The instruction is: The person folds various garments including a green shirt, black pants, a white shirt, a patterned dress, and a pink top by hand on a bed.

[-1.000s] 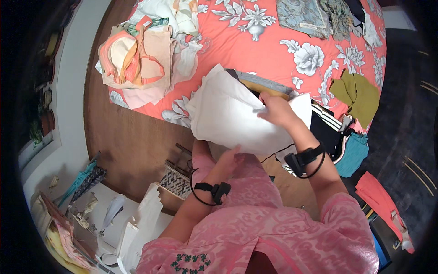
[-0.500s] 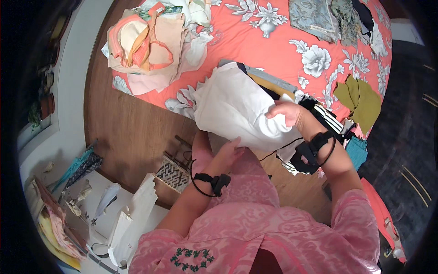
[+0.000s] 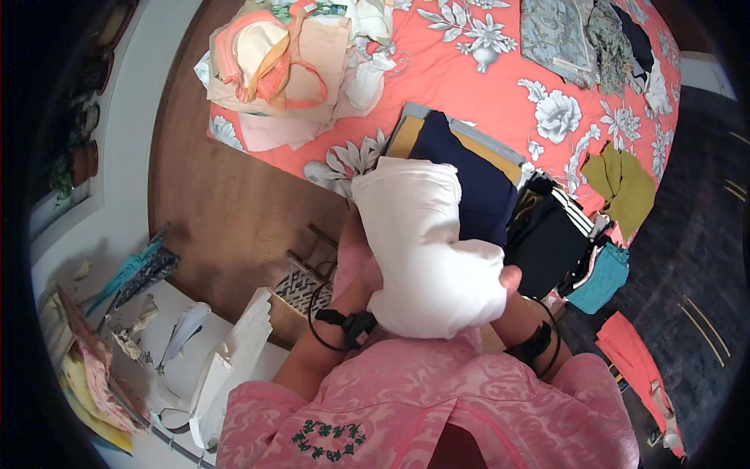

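A bunched, folded white garment (image 3: 426, 250) is raised in front of my body, close to my lap. The garment's right edge is gripped by my right hand (image 3: 510, 279); its thumb tip shows, and the cloth hides the other fingers. At the garment's left side is my left hand (image 3: 370, 280), holding it from below with its fingers out of sight. Just beyond, a folded navy garment (image 3: 473, 184) lies on top of mustard and grey folded clothes (image 3: 408, 134) at the bed's near edge.
Beige and pink clothes (image 3: 336, 70) with a coral bra (image 3: 301, 92) are piled on the flowered coral bed (image 3: 437, 78). Black clothes (image 3: 551, 250), a teal garment (image 3: 600, 280) and an olive garment (image 3: 621, 187) lie at right. A white shelf (image 3: 183, 336) stands at lower left.
Both hands have drawn the white garment down toward my body, where it is more bunched. The navy garment has come into view. My left hand has moved onto the cloth.
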